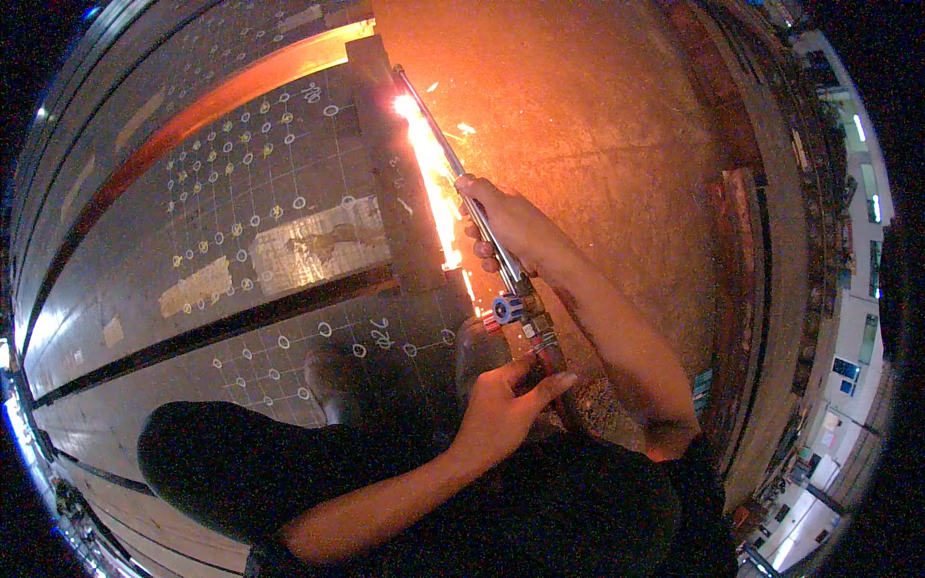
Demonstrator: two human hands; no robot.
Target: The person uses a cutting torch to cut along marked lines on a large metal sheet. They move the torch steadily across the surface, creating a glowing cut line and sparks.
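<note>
long slim silver metal torch (508, 269) slants away from the person, front end farthest. right bare hand (515, 222) wrapped round the torch tube, fingers curled closed on it. left bare hand (503, 409) at the torch's rear end, thumb and forefinger near together; can't tell if they've pinched it. round blue knob (506, 308) on the torch, between the hands. jagged white-orange flame (434, 178) just left of the torch's front half. grey steel plate with white drawn circles (332, 159) left of the torch, rough brown surface (626, 183) right of it.
</note>
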